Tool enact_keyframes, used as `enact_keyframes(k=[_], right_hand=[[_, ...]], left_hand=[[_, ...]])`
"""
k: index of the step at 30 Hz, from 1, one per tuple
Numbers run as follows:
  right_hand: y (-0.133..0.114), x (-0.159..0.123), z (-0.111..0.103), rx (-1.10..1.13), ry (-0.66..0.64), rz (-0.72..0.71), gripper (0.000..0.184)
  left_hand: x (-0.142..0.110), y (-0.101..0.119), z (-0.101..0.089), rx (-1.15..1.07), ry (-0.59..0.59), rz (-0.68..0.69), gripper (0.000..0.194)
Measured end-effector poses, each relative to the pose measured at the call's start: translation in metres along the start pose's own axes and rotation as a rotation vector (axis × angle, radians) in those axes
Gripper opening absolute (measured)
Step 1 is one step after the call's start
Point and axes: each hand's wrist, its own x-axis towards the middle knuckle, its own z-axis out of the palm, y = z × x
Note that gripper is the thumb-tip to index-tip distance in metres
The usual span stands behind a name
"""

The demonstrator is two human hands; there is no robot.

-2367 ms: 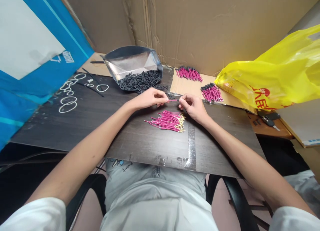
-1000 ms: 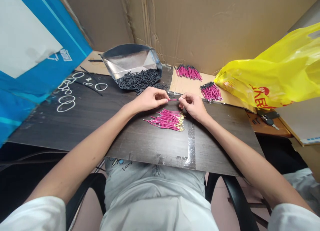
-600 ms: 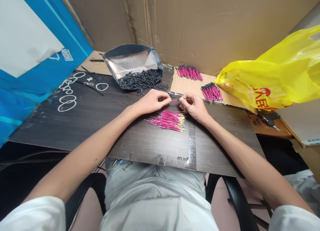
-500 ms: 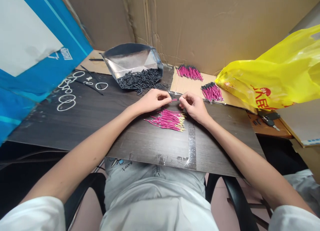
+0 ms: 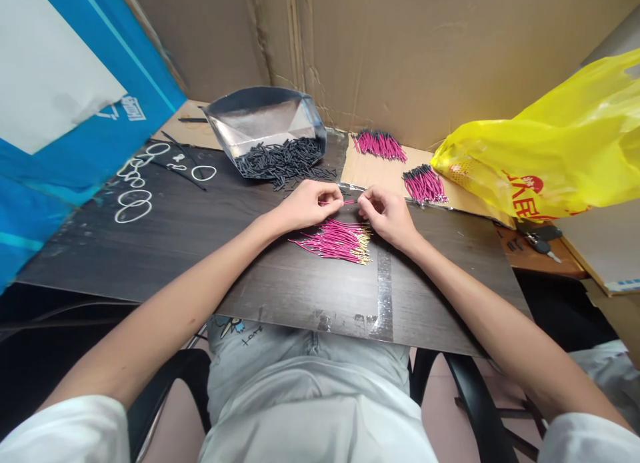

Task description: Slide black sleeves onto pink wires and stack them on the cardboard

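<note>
My left hand pinches a thin pink wire between thumb and forefinger; the wire points toward my right hand. Just to its right, my right hand has thumb and fingers pressed together at the wire's end. What the right fingertips hold is too small to make out. Below both hands lies a loose bundle of pink wires with gold-coloured tips on the right. Behind my left hand, an open silvery bag lies on its side, with many short black tubes spilling from its mouth.
Two piles of pink wires with black ends, one farther back and one nearer, rest on a cardboard sheet. A yellow plastic bag stands at right near some keys. Rubber bands lie at left. Cardboard walls the back.
More pink wire now shows within my left hand's grip, and the dark piece between the fingertips is less visible. Both hands stay in nearly the same place.
</note>
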Motion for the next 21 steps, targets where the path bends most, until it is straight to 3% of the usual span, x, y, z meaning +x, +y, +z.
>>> enact_keyframes(k=[3,9,12,17,21], right_hand=[[-0.001,-0.001,0.000,0.033,-0.017,0.009,0.032],[0.001,0.002,-0.002,0.433,-0.154,0.170,0.044],[0.003,0.004,-0.002,0.485,-0.186,0.177,0.042],[0.006,0.004,-0.001,0.510,-0.169,0.146,0.041],[0.005,0.003,-0.002,0.493,-0.031,0.073,0.038]], left_hand=[[0.000,0.000,0.001,-0.048,-0.025,0.002,0.020],[0.001,0.003,-0.001,-0.111,-0.066,0.001,0.022],[0.000,0.005,-0.002,-0.144,-0.084,-0.006,0.021],[-0.002,0.012,-0.003,-0.223,-0.135,-0.046,0.021],[0.000,0.014,-0.006,-0.312,-0.101,-0.068,0.024]])
